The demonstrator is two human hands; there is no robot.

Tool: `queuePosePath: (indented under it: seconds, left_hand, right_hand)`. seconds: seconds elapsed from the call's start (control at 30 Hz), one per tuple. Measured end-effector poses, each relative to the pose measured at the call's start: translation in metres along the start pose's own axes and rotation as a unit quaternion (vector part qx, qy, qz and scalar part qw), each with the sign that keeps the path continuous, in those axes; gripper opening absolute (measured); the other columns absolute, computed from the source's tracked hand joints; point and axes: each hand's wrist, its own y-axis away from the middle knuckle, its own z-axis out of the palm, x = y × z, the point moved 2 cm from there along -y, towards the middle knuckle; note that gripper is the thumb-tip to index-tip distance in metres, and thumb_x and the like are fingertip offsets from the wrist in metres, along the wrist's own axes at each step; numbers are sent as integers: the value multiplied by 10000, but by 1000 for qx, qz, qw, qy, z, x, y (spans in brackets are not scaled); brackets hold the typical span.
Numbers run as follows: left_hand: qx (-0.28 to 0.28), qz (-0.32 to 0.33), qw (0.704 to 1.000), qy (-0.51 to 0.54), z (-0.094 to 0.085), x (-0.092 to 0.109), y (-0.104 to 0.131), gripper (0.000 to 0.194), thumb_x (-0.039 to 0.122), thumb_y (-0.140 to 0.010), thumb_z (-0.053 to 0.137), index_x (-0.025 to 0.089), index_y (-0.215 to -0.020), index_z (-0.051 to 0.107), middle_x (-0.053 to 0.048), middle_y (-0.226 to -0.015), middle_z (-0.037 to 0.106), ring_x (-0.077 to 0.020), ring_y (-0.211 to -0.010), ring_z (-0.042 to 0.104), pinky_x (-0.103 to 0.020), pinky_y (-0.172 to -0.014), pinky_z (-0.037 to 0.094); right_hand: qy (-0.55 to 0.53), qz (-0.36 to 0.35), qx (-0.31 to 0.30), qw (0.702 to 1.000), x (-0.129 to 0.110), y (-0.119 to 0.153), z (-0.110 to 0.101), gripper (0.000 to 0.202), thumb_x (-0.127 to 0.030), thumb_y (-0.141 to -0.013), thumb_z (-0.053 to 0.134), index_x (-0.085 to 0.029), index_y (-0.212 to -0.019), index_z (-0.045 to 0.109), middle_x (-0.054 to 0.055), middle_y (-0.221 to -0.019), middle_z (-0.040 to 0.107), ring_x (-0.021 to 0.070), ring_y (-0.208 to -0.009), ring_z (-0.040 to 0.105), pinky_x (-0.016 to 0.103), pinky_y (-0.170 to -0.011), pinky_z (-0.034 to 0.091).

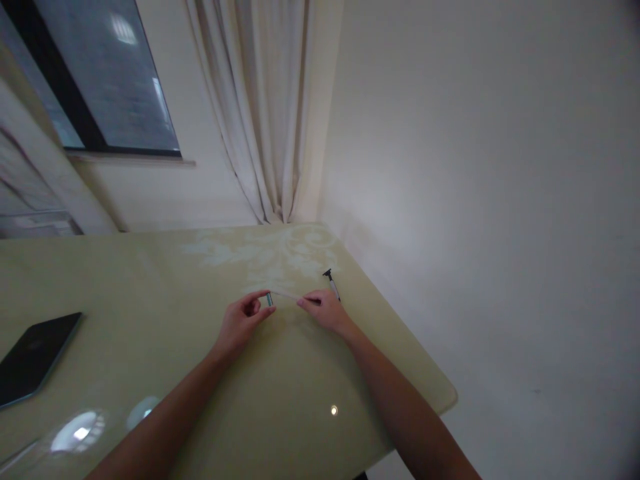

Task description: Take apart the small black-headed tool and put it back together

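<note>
Both forearms (175, 400) cut off by the lower edge; a thin pale object (19, 455) at lower left, cropped, identity unclear; dark flat device (40, 353) lying on the glossy table (150, 287), its left part out of frame; left hand (241, 320) pinching a small teal cylinder (271, 300) upright between thumb and forefinger, markings too small to read; a thin whitish strip (286, 294) runs from its top to the right hand (324, 310), thumb and fingers pressed together on the far end, grip detail blurred; just beyond, a razor-like tool (334, 287), lower handle partly hidden by that hand; farther off, curtain (265, 100); window (120, 80), cropped above.
</note>
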Motion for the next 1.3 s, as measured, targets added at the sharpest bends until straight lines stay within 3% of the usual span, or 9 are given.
queuePosePath:
  seconds: [0.7,0.87,1.03,1.2,1.3]
  left_hand:
    - [-11,4,1000,-5,1,-8,-1,599,524,-718,842,140,-1170,764,81,-646,411,-98,-572,394,-226,-549,301]
    - [-14,10,1000,-6,0,-9,-1,607,517,-728,839,140,-1197,760,79,-650,419,-99,-576,396,-226,-554,306]
    - [-6,8,1000,-8,1,-7,-1,590,521,-715,846,144,-1163,771,77,-651,423,-99,-574,397,-228,-549,297]
    - [-11,3,1000,-1,1,-5,0,608,526,-713,842,145,-1181,764,78,-651,425,-101,-573,402,-231,-553,310]
    - [-9,2,1000,-3,0,-5,0,596,527,-701,844,146,-1153,772,80,-638,421,-101,-564,396,-232,-551,308]
  right_hand:
    - [-12,-1,10,1000,-4,2,0,269,-339,-956,682,-151,-843,837,23,-687,687,136,-635,539,260,-605,340]
    - [-24,-14,-25,999,-1,2,0,267,-371,-948,699,-156,-878,839,22,-710,700,132,-639,545,253,-599,341]
    - [-7,3,-2,1000,1,2,-3,258,-342,-948,697,-148,-849,835,19,-687,684,129,-633,533,255,-599,336]
    - [-47,-18,-47,998,2,2,-2,271,-389,-943,701,-162,-899,843,11,-707,697,127,-626,533,252,-589,338]
    - [-33,-12,-31,999,3,2,-3,275,-358,-946,690,-151,-838,835,10,-667,671,127,-615,521,256,-589,328]
